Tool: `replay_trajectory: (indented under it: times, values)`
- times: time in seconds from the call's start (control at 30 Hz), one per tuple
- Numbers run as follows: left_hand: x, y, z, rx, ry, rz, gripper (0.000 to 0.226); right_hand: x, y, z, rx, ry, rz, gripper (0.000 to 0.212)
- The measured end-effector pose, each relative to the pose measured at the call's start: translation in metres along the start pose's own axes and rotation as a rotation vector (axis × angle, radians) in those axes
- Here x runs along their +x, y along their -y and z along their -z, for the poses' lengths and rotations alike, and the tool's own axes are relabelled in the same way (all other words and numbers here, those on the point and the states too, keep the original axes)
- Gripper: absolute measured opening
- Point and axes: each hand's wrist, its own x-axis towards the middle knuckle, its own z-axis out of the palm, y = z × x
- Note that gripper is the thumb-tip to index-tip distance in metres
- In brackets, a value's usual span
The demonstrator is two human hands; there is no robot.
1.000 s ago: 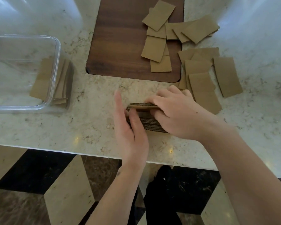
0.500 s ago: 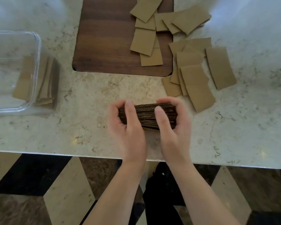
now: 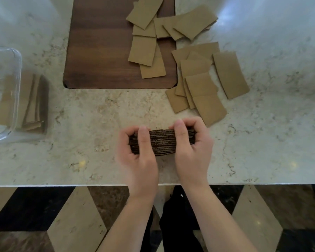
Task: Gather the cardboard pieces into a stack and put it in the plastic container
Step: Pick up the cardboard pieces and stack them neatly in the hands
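A thick stack of cardboard pieces (image 3: 162,142) stands on edge on the marble counter, its corrugated side facing me. My left hand (image 3: 136,157) grips its left end and my right hand (image 3: 191,151) grips its right end, thumbs over the front. Several loose brown cardboard pieces (image 3: 202,84) lie flat behind my right hand, and more cardboard pieces (image 3: 144,50) overlap on the wooden board. The clear plastic container (image 3: 16,91) sits at the far left with some cardboard pieces inside, leaning against its right wall.
A dark wooden board (image 3: 102,51) is set in the counter behind the stack. The marble counter (image 3: 80,124) ends at a front edge just below my wrists. A patterned tile floor (image 3: 53,224) lies beneath.
My right hand left the top of the stack and both hands now clamp its ends. The stack has been squared and turned on edge. The view shifted, so the container sits further left.
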Motion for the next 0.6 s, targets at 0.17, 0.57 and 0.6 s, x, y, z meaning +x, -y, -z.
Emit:
replay_trajectory:
  times: [0.17,0.57,0.6]
  values:
    - [0.003,-0.001,-0.001,0.036,0.046,0.045,0.02,0.005,0.007,0.004,-0.057,0.074,-0.036,0.013]
    - [0.001,0.0,0.0,0.095,0.077,0.039,0.029,0.121,0.028,0.027,-1.001,0.208,-0.266,0.103]
    - [0.001,0.0,0.0,0.097,0.081,0.03,0.029,0.121,0.026,0.027,-1.013,0.191,-0.258,0.101]
